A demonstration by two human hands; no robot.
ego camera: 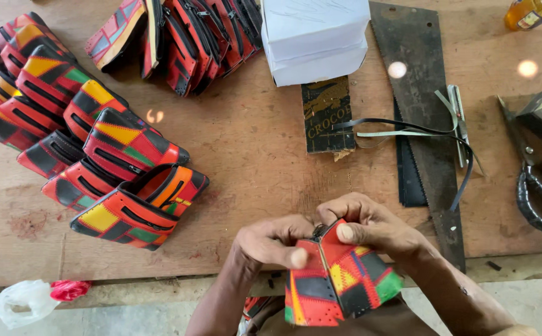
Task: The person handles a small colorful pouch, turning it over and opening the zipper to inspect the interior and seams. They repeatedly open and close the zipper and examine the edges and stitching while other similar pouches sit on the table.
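Note:
Both hands hold one small patchwork pouch [339, 280] of red, black, yellow and green leather just past the near edge of the wooden table [252, 143]. My left hand [274, 239] pinches its left side, thumb on the red panel. My right hand [367, 224] grips its top corner, thumb pressed on the front. The pouch's top edge is hidden by my fingers.
Several finished patchwork pouches [121, 186] lie in a row at the left, with more stacked [184, 34] at the top. A white box [314, 37], a handsaw [420, 124], thin black strips [407, 127], black-handled shears [541, 190] and a bottle [529, 12] lie to the right. A plastic bag [28, 298] hangs at the near edge.

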